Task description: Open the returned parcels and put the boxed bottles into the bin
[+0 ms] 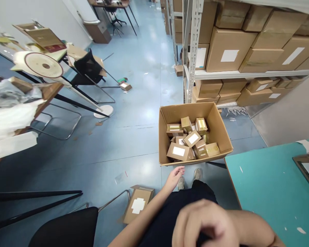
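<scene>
An open cardboard box [218, 128] stands on the blue floor ahead of my feet, holding several small sealed cartons [179, 151] with white labels. My left hand [173, 178] reaches down toward the box's near rim, fingers loosely apart and empty, just short of the cardboard. My right hand [204, 223] hovers close to the camera over my lap, blurred, its fingers curled inward; nothing shows in it.
A teal table [273, 192] is at my right. Metal shelving [193, 51] stacked with large cartons rises beyond the box. A flat carton [137, 205] lies on the floor by a black chair [67, 228]. Cluttered tables [28, 89] and a chair stand at left.
</scene>
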